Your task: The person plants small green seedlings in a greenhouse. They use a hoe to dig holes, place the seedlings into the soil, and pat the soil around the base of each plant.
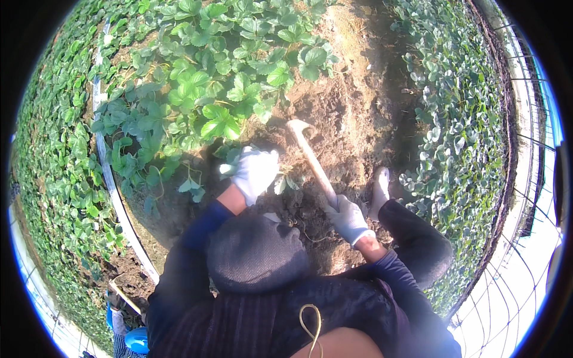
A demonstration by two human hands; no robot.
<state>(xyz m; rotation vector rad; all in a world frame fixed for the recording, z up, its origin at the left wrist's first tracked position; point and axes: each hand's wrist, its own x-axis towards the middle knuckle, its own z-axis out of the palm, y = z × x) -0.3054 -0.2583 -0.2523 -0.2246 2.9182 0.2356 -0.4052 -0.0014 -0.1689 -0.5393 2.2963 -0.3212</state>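
My left hand (256, 172), in a white glove, is closed low at the edge of the strawberry plants (219, 121). Leaves and thin dry stems of an uprooted-looking strawberry plant (286, 182) stick out beside it; the glove hides the part in its grasp. In my right hand (349, 220), also gloved, is the wooden handle of a small hoe (317, 168). Its head points away from me, resting on or just above the loose brown soil (344, 121); which of the two I cannot tell.
A pale strip (109, 172) edges the bed on the left. More plants (461, 147) grow on the right, before wire mesh (506, 259). My shoe (380, 188) is on the soil. At lower left another person's sleeve (118, 322) shows near a wooden-handled tool (125, 295) and something blue (136, 340).
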